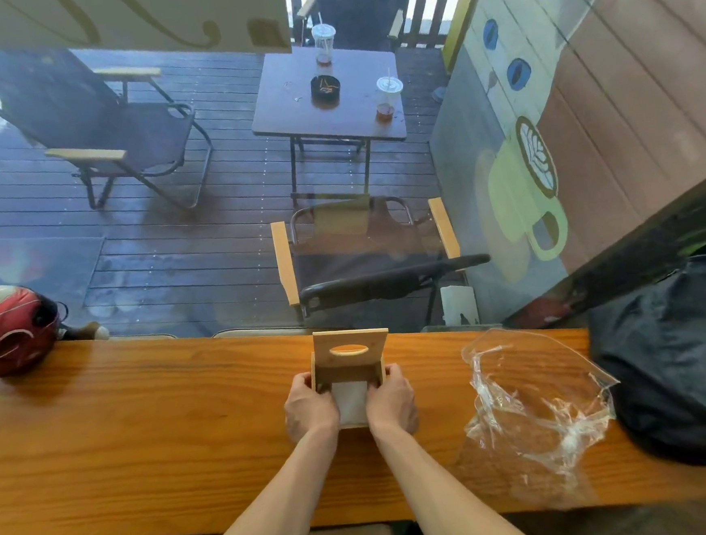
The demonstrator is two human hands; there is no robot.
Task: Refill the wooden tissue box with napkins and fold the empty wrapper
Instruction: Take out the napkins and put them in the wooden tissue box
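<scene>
The wooden tissue box (349, 371) stands in the middle of the wooden counter, its lid (351, 347) with an oval slot raised upright at the far side. A stack of white napkins (350, 402) sits inside the open box. My left hand (310, 405) grips the stack's left side and my right hand (391, 399) grips its right side, fingertips reaching into the box. The empty clear plastic wrapper (535, 409) lies crumpled on the counter to the right, apart from both hands.
A dark bag (684, 359) rests on the counter's right end, touching the wrapper's edge. A red helmet (7, 328) sits at the far left. Beyond the counter (145, 444) is a window onto a deck with chairs and a small table.
</scene>
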